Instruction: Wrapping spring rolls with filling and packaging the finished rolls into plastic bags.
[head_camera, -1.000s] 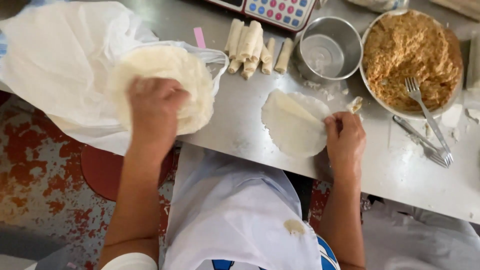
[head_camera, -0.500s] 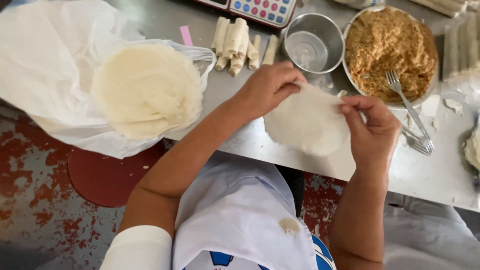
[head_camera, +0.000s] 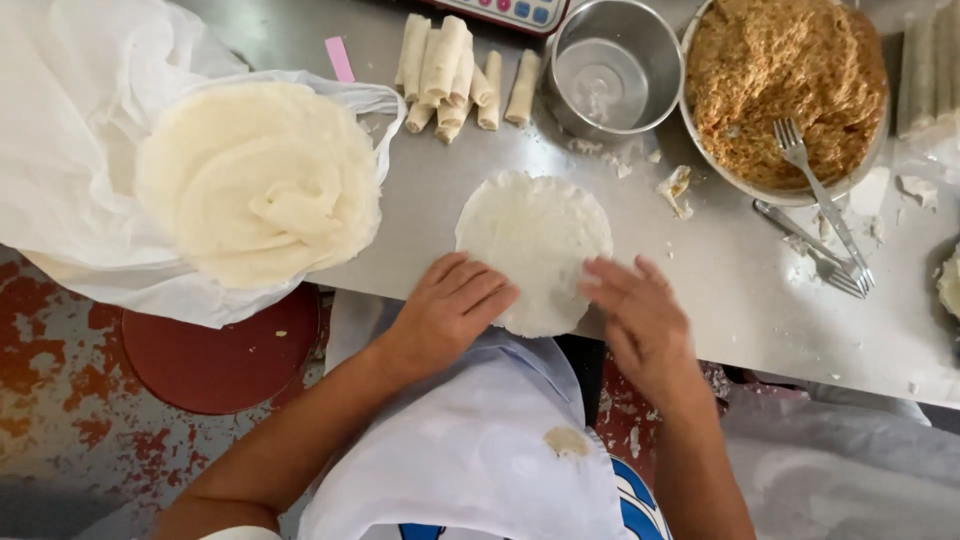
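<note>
Round pale wrapper (head_camera: 535, 245) lies flat (ragged edge), both hands' grip open, fingertips pressing.

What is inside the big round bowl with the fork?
The big round metal bowl is full of crumbly brown filling, with a silver fork resting tines-down on it. The filling covers the bowl's bottom, so that cannot be seen.

A thin round white wrapper (head_camera: 535, 245) lies flat on the steel table (head_camera: 720, 290) — near edge overhanging.
</note>
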